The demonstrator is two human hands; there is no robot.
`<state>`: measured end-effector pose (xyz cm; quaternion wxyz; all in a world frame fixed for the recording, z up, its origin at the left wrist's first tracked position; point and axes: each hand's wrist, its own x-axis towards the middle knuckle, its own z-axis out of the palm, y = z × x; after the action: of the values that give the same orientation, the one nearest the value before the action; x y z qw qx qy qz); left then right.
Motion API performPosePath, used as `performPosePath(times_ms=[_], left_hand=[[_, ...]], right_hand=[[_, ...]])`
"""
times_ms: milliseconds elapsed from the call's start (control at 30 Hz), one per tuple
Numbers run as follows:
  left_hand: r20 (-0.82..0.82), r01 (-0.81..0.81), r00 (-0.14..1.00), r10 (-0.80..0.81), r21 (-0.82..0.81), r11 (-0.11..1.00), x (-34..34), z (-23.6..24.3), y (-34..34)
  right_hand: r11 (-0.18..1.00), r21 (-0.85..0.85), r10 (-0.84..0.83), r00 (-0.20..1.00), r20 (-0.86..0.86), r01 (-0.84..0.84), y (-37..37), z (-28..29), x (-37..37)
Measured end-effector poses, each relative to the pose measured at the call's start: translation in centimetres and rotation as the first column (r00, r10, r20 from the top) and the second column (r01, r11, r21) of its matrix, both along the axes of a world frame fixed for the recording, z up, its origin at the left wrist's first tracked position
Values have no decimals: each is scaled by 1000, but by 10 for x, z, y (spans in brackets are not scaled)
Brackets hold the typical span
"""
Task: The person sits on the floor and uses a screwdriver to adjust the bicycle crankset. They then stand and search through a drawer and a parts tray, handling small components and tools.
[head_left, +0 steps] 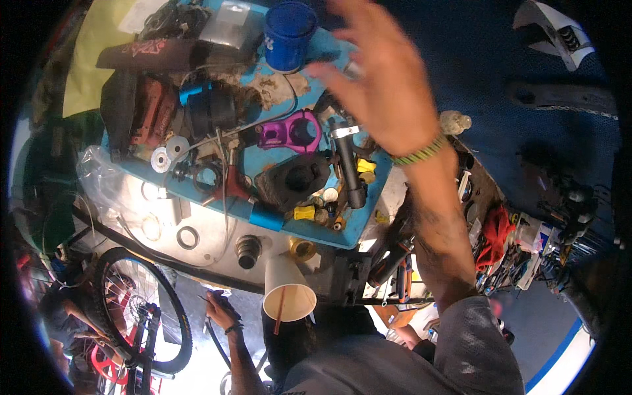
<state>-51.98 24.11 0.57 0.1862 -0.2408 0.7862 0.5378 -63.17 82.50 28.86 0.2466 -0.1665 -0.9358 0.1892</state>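
Note:
My right hand (378, 89), blurred, reaches over the light-blue tray (313, 234) with its fingers apart and nothing visible in them, just right of a blue lidded tub (286, 33). Below it in the tray lie a purple stem (270, 137), a black stem (276, 181), a black tube with a silver clamp (349, 171) and small yellow pieces (304, 212). My left hand (220, 309) hangs low beyond the bench edge, closed on something dark that I cannot make out. A white paper cup with a straw (282, 283) sits near that edge.
Hand tools and a red cloth (494, 234) crowd the bench's right side. A large wrench (546, 26) hangs on the dark wall. At lower left are a bicycle wheel (105, 309) and another person (59, 316); another person's hand (409, 336) shows below the bench at right.

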Motion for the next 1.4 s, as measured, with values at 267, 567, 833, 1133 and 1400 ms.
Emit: performPosePath(times_ms=[267, 567, 833, 1133, 1400], left_hand=[[46, 12, 999, -11, -6, 1000, 7, 3, -12], [51, 21, 998, -30, 166, 986, -16, -7, -33], [60, 140, 988, -145, 74, 987, -13, -9, -42], [43, 124, 991, -127, 66, 990, -15, 10, -41], [-31, 100, 995, -100, 8, 995, 15, -10, -64]], right_hand=[[995, 94, -18, 870, 493, -33, -8, -22, 86], [997, -76, -8, 995, 97, 16, -1, -28, 69], [991, -118, -4, 891, 453, 64, -49, -19, 124], [955, -284, -45, 987, 154, 88, -66, -19, 122], [762, -585, -364, 931, -32, 278, -146, 40, 227]])
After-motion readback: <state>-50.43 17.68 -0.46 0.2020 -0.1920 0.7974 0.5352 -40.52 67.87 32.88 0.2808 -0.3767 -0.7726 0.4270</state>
